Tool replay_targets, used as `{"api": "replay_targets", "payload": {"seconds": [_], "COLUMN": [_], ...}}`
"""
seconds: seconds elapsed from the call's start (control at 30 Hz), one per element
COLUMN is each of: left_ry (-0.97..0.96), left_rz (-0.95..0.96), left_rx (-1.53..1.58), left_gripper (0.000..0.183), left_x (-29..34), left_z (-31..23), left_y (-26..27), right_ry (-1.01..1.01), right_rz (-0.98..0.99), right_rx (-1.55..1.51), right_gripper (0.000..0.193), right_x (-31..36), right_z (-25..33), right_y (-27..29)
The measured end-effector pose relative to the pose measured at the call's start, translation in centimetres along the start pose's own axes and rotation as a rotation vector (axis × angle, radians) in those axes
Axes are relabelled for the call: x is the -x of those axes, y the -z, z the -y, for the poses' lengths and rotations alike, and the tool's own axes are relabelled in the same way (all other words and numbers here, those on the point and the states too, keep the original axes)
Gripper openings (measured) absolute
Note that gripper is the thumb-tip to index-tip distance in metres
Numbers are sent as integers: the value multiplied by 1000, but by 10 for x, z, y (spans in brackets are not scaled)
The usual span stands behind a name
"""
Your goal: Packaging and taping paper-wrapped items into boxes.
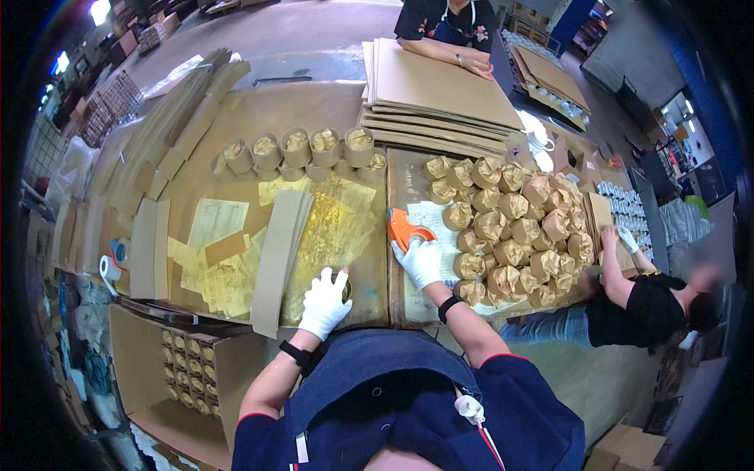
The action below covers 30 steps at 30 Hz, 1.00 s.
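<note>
On the table (402, 177), I see the right hand (420, 263) gripping the orange tape dispenser (408, 228), wrapped bundles (514, 206) crowding its right. The left hand (324, 303) half-curls beside cardboard strips (277, 259); its hold I can't tell.

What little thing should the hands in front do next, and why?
Maybe the right hand should bring the orange tool a bit closer to the left hand. The right hand is already on it, and the left hand is apart from it, beside the cardboard strips. Closer together, the hands could probably work more easily.
</note>
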<state>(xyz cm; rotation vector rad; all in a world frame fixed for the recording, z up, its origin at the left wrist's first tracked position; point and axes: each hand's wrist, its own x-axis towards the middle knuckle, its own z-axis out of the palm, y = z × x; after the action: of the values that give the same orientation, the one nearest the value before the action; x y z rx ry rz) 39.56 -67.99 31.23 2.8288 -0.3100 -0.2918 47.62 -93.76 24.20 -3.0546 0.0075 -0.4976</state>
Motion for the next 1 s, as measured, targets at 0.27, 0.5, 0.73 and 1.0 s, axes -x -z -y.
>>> {"api": "replay_targets", "payload": {"seconds": [0.27, 0.5, 0.73, 1.0], "left_ry": [89, 262, 522, 340], "left_rz": [-124, -371, -428, -487], "left_rx": [741, 788, 249, 41], "left_gripper": [77, 84, 85, 83], "left_x": [29, 3, -95, -216], "left_z": [63, 199, 326, 359], "left_y": [42, 142, 175, 205], "right_ry": [59, 83, 234, 95], "right_rz": [2, -8, 8, 165], "right_rx": [-4, -6, 8, 121], "right_gripper": [54, 49, 52, 52], "right_x": [0, -15, -68, -68], "right_z": [1, 3, 40, 54], "right_y": [-4, 10, 11, -12]}}
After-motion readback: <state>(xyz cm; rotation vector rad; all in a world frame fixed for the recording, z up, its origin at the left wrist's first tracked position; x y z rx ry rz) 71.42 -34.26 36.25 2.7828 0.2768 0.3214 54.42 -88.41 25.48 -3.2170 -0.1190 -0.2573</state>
